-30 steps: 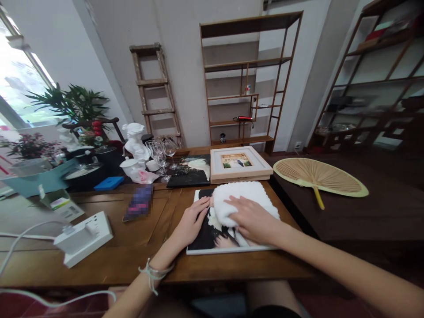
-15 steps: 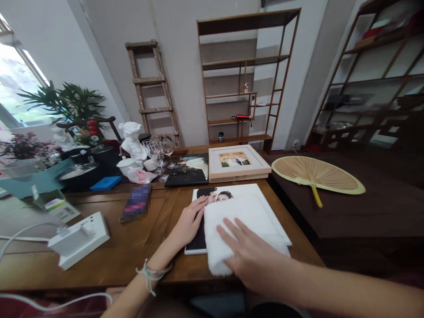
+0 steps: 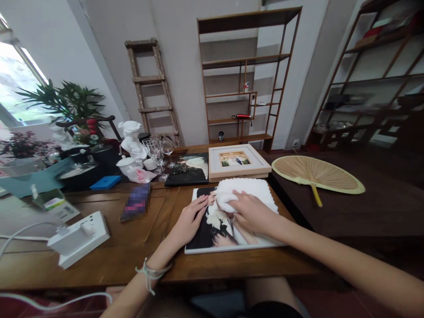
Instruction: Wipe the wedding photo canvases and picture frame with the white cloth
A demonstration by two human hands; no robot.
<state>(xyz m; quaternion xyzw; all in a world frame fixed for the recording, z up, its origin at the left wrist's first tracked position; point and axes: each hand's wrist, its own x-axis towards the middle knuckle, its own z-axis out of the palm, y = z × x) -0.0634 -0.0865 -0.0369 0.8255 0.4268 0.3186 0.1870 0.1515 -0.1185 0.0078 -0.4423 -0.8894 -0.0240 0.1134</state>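
Nearest the body, a pale corded bracelet [image 3: 150, 271] circles the wrist behind the fingers of the left hand [image 3: 191, 221]. Those fingers lie stretched out, gripping nothing, and rest on the left part of a printed photo panel [image 3: 221, 229]. The panel lies face up on the wooden table [image 3: 139, 247], beneath the fingers of both hands, its near edge closer to the body than they are. The fingers of the right hand [image 3: 253, 213] grasp a white towel [image 3: 258, 185], bunched at their tips and spreading beyond and to the right of them over the panel. Well left of the left fingers is a white power strip [image 3: 96, 234]; farther out, also left of them, lies a purple item [image 3: 136, 201] too blurred to identify. Far to the right of the right fingers lies a palm-leaf fan [image 3: 318, 174]. Just beyond the towel and the right fingers sits a light wooden frame [image 3: 240, 173]; beyond the left fingertips lies a dark picture [image 3: 188, 170]. Past the left fingers, leftward, stand wine glasses [image 3: 159, 154], a white bust [image 3: 132, 139] and, farther off, a ladder [image 3: 149, 80].
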